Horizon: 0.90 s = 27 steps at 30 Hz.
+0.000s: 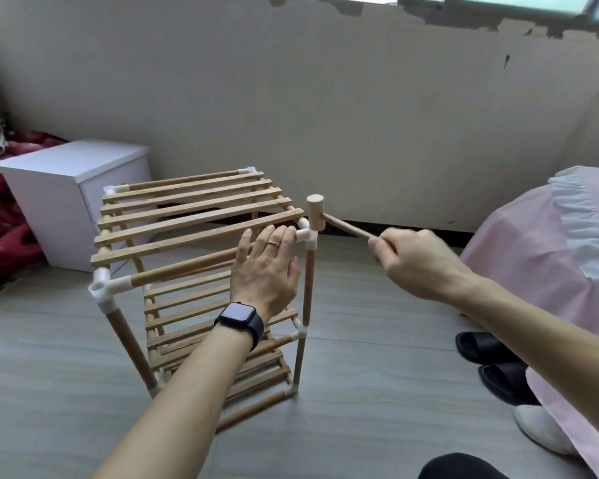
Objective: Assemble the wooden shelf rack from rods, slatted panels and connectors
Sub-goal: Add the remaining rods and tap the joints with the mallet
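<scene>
**Mallet at the rack's top corner**

The right hand (419, 261) is curled round the handle of a wooden mallet (315, 212), whose head is right at the white connector (307, 235). The left hand (265, 267) lies flat on the top front rod (184, 269), fingers straight and together, tips at that connector. The shelf rack (194, 209) stands upright on the floor (377, 375), with a white cabinet (73, 188) at its far left.

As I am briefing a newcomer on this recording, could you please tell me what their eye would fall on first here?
The wooden shelf rack stands mid-frame on the floor. At its near right corner the right hand holds a wooden mallet, its head at the white connector. The left hand, wearing a dark watch, rests on the top front rod beside that connector.
</scene>
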{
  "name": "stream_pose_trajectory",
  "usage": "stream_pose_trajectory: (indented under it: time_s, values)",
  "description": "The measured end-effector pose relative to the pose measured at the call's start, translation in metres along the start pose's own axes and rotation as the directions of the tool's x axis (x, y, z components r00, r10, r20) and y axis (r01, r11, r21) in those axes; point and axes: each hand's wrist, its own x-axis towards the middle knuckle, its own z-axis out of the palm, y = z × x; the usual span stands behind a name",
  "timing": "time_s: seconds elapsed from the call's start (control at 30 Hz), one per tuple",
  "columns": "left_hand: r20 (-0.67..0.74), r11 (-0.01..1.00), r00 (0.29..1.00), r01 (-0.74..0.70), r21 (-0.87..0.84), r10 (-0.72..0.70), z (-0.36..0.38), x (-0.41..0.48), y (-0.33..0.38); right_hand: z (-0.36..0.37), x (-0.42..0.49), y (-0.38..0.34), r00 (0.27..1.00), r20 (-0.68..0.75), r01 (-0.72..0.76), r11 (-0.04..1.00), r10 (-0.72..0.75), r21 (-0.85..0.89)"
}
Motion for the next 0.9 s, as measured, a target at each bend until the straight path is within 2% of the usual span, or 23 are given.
stream_pose_trajectory:
  time_s: [0.07,0.1,0.13,0.23,0.27,0.43,0.5,0.57,0.63,0.77,0.83,0.9]
  values:
    - [-0.006,1.000,1.000,-0.002,0.001,0.002,0.001,0.001,0.000,-0.002,0.001,0.000,0.971,-0.236,0.073,0.972,-0.018,0.225]
    - [-0.004,1.000,1.000,-0.003,0.001,0.003,0.000,0.001,0.000,0.001,0.001,0.001,0.956,-0.292,0.100,0.953,-0.013,0.287]
    - [0.004,1.000,1.000,-0.003,-0.006,0.003,0.000,0.001,0.000,0.002,0.000,0.000,0.965,-0.261,0.100,0.954,-0.023,0.284]
    - [-0.001,0.999,1.000,0.001,-0.037,-0.001,0.000,0.000,0.000,0.016,-0.001,0.003,1.000,0.023,0.018,0.997,-0.020,0.069]
    - [0.002,0.999,1.000,0.002,-0.053,-0.002,0.000,0.000,0.000,0.019,-0.002,0.005,0.999,0.051,-0.006,0.997,0.002,0.080]
    - [-0.024,0.982,0.998,0.061,-0.179,-0.066,-0.006,0.004,0.003,0.029,0.002,0.005,0.997,-0.079,0.018,0.955,0.005,0.297]
    - [-0.043,0.962,0.992,0.102,-0.255,-0.117,-0.012,0.004,0.003,0.029,0.004,-0.001,0.993,-0.106,0.020,0.836,0.046,0.548]
    - [-0.049,0.926,0.980,0.163,-0.341,-0.190,-0.020,0.004,-0.002,0.025,0.009,-0.010,0.991,-0.107,0.034,0.612,0.083,0.790]
    - [-0.039,0.880,0.966,0.214,-0.425,-0.254,-0.028,0.001,-0.016,0.016,0.015,-0.022,0.984,-0.122,0.060,0.409,0.127,0.911]
    - [0.048,0.808,0.962,0.252,-0.533,-0.269,-0.049,-0.006,-0.066,0.003,0.024,-0.049,0.965,-0.209,0.174,0.214,0.157,0.961]
    - [0.062,0.860,0.975,0.216,-0.463,-0.212,-0.057,-0.016,-0.087,-0.002,0.029,-0.064,0.955,-0.247,0.225,0.143,0.161,0.964]
    - [0.066,0.942,0.989,0.148,-0.300,-0.134,-0.059,-0.031,-0.099,-0.004,0.035,-0.085,0.933,-0.325,0.290,0.211,0.155,0.933]
